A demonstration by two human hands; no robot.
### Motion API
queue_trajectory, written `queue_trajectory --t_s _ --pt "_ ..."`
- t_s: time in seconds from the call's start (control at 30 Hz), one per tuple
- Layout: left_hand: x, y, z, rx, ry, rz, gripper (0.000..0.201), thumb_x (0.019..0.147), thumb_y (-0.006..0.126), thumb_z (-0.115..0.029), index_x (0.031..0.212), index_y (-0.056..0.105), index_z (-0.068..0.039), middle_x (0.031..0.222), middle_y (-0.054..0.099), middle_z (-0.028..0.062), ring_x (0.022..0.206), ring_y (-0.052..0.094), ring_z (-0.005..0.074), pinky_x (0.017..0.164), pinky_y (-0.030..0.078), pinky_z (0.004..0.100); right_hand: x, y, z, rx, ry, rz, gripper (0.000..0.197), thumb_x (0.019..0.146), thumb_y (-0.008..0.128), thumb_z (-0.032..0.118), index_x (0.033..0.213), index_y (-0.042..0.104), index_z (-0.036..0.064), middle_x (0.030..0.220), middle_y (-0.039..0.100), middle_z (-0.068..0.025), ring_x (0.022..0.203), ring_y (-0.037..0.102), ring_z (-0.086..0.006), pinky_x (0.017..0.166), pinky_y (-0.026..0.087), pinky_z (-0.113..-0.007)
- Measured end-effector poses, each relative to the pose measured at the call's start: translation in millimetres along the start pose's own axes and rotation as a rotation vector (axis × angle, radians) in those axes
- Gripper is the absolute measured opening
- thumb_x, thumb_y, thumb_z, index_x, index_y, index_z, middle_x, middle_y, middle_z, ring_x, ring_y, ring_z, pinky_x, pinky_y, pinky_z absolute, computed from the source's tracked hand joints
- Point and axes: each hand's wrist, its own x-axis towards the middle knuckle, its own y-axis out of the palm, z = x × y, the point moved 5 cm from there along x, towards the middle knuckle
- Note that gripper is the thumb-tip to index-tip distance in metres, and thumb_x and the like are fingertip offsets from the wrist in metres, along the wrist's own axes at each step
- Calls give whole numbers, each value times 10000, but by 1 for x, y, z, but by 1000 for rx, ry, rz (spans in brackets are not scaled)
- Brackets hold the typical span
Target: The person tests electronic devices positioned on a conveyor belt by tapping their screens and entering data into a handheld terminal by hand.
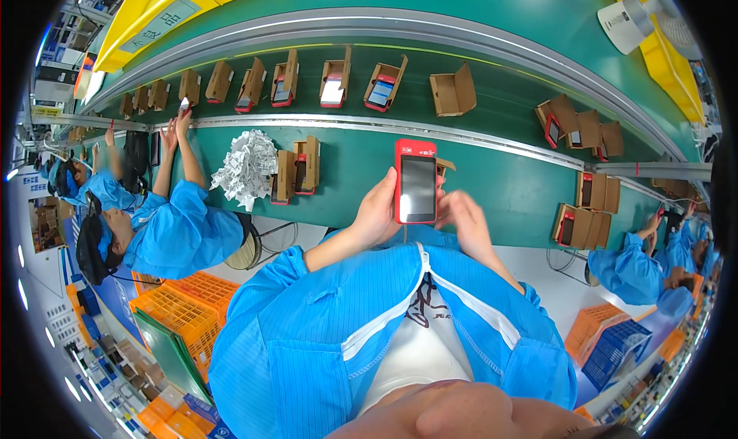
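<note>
My left hand [377, 207] is closed round the left side of a red handheld payment terminal [417, 184]. The terminal is held upright in front of my chest, its large grey screen facing me. Just right of its lower edge is my right hand [466, 221], fingers loosely bent and somewhat blurred, with nothing visible in them. Whether its fingertips touch the terminal, I cannot tell. Behind the terminal, a small brown cardboard box [446, 165] shows only in part.
A belt beyond the metal rail carries an open cardboard box [452, 91] and several boxes with red terminals [380, 91]. Left on the green bench lie a heap of white paper slips [247, 167] and boxed terminals [307, 166]; more boxes [584, 227] stand right. Co-workers in blue [181, 235] sit both sides.
</note>
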Motion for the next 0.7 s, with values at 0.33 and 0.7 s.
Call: queue_trajectory --t_s 0.33,0.7 --pt "-10 36 46 -5 -201 59 501 991 216 -444 1434 161 -218 1385 355 100 1224 453 321 797 546 494 -16 -20 28 294 -84 -53 452 999 337 336 1261 449 -14 1168 566 -111 1059 558 -164 918 441 -306" --pt "-12 83 87 -30 -122 143 884 707 464 65 1457 49 -151 1417 298 136 1262 420 321 893 509 486 -60 -73 33 394 -37 247 651 761 469 35 1374 272 -62 1295 453 -194 1197 486 -265 1011 394 -396"
